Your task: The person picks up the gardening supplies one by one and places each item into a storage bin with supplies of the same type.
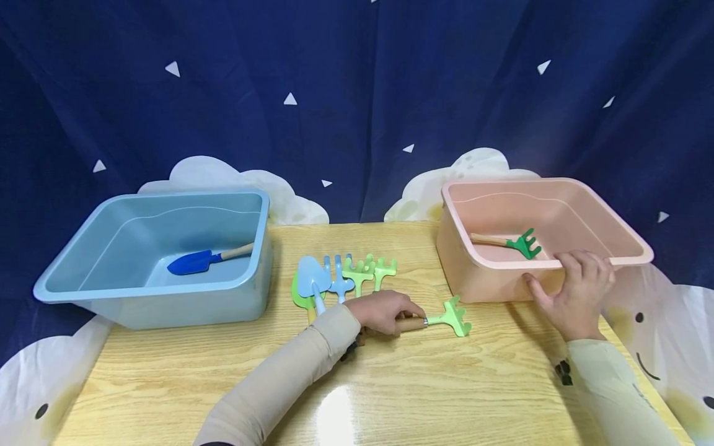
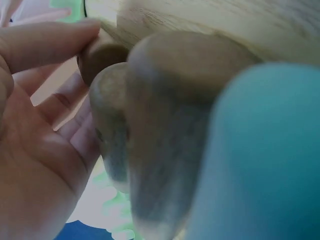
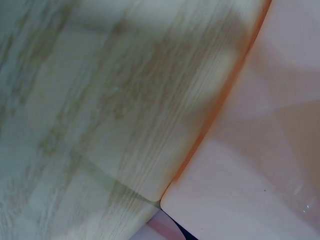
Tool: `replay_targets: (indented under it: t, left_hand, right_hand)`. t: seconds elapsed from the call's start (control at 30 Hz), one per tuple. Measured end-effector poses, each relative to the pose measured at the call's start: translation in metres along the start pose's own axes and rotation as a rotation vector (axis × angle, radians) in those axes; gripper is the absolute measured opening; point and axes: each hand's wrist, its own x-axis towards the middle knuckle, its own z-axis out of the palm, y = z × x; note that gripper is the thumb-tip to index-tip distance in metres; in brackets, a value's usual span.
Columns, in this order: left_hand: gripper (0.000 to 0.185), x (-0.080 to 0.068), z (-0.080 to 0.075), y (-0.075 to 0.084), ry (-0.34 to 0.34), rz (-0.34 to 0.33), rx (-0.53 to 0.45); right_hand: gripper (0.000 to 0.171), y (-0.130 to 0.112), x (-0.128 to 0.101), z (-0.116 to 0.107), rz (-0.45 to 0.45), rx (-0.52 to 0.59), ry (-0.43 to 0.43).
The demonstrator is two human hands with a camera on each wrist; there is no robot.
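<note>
Reaching across the table, my left hand (image 1: pixel 385 311) pinches the wooden handle of a light green toy rake (image 1: pixel 454 317), whose tines point right. In the left wrist view, thumb and fingers close on the handle's end (image 2: pixel 102 57), beside other wooden handles (image 2: pixel 175 100) and a light blue one (image 2: pixel 270 150). My right hand (image 1: pixel 582 291) grips the front rim of the pink basin (image 1: pixel 468 282), fingers over the edge and thumb outside. A dark green rake (image 1: pixel 524 244) lies inside that basin. The right wrist view shows only the basin wall (image 3: pixel 240 190) and wood.
At left stands a light blue basin (image 1: pixel 195 303) with a blue trowel (image 1: pixel 192 263) inside. Between the basins lie a light blue shovel (image 1: pixel 312 277), a green shovel (image 1: pixel 299 299), a blue rake (image 1: pixel 341 285) and two light green rakes (image 1: pixel 359 271). A dark blue curtain (image 1: pixel 357 111) hangs behind.
</note>
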Motion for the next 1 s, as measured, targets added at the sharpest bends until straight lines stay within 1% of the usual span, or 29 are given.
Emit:
replay_targets:
  t: [0.1,0.17,0.37,0.47,0.6,0.73,1.0]
  left_hand:
    - [0.057,-0.001,0.0,0.0,-0.006,0.0,-0.038]
    - [0.056,-0.001,0.0,0.0,-0.005,-0.002,-0.047]
    - [0.054,-0.001,0.0,0.002,0.004,-0.01,-0.03]
    - [0.055,-0.001,0.001,0.002,-0.003,-0.011,-0.047]
    - [0.056,-0.001,0.003,0.001,-0.02,-0.01,-0.114]
    - [0.057,-0.002,0.004,0.0,-0.032,-0.01,-0.17]
    - [0.058,-0.003,0.005,-0.001,-0.051,-0.04,-0.27]
  right_hand:
    - [0.075,-0.002,0.001,0.0,-0.004,0.006,0.011]
    - [0.075,-0.003,0.003,0.0,-0.004,0.01,0.017]
    - [0.075,-0.005,0.003,0.0,0.0,0.013,0.014]
    - [0.075,-0.003,0.002,-0.001,-0.002,0.009,0.002]
    - [0.076,0.001,-0.001,-0.001,-0.003,-0.005,-0.017]
    - [0.076,0.003,-0.002,0.0,-0.002,-0.011,-0.018]
    - [0.075,0.004,-0.002,-0.001,0.004,-0.015,-0.031]
